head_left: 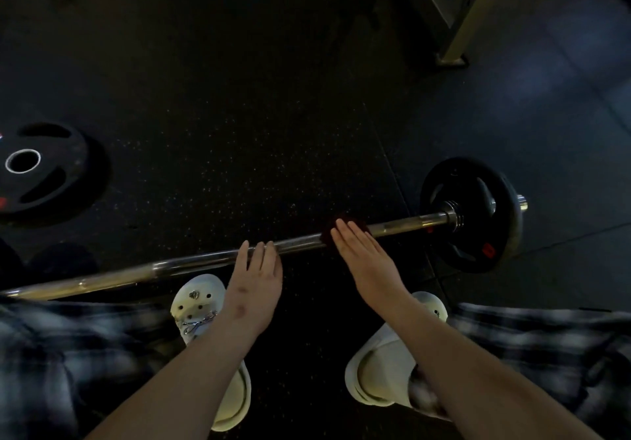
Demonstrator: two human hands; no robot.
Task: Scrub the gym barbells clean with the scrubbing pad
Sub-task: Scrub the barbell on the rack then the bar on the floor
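Both hands reach down to the barbell (pixel 191 262). My guess is the scrubbing is going on right now. The left hand (pixel 254 270) lies on the shiny bar with its fingers straight and holds nothing. The right hand (pixel 363 257) is flat too, and its straight fingers press down on the scrubbing pad (pixel 326 233). The dark red pad sits on the bar, between the left hand and the round black weight plate (pixel 474 221) at the bar's right end. Two white shoes (pixel 196 303) stand just beside the bar on the black floor (pixel 239 132). A flat hand does not grip the pad, so a hard rub could make the pad slide off the round bar. The plate is round as well, so a big push could roll the bar. Farther off to the left, a loose plate (pixel 51 180) lies flat. Far away at the top stands a metal rack leg (pixel 459 30).
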